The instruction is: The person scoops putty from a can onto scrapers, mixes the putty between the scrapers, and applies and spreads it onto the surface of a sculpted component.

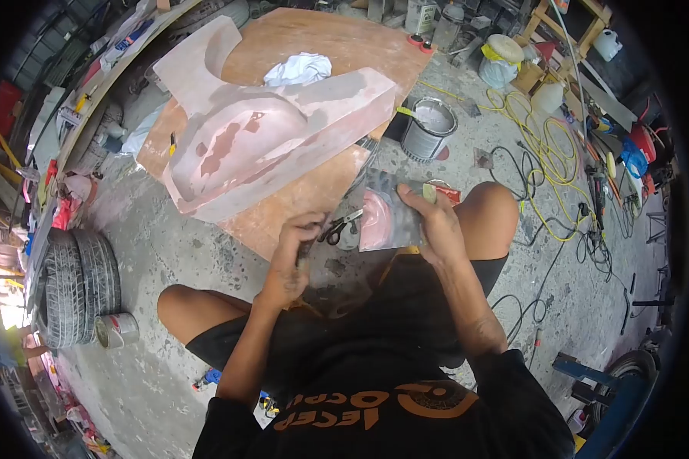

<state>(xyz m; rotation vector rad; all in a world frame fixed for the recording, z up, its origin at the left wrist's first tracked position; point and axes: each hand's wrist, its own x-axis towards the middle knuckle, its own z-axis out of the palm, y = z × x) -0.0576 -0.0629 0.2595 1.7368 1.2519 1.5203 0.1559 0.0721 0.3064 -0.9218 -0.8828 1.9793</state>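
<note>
My right hand [439, 228] grips a grey flat mixing board [407, 222] by its edge, thumb on top. A mound of pink putty [375, 220] is spread over the board's left part. My left hand [289, 256] is raised to the left of the board, its fingers curled around something thin and dark that is too blurred to name. Between my hands, beyond the fingers, dark-handled scissors [337, 231] show. Ahead lies a large pale moulded panel [283, 138] with pink and grey patches, resting on a brown wooden board [314, 187].
An open paint can [427, 141] stands right of the panel. A white cloth [298, 69] lies behind the panel. Yellow cable [540, 138] and black cords coil at right. Tyres [80, 287] and a small tin [117, 330] are at left.
</note>
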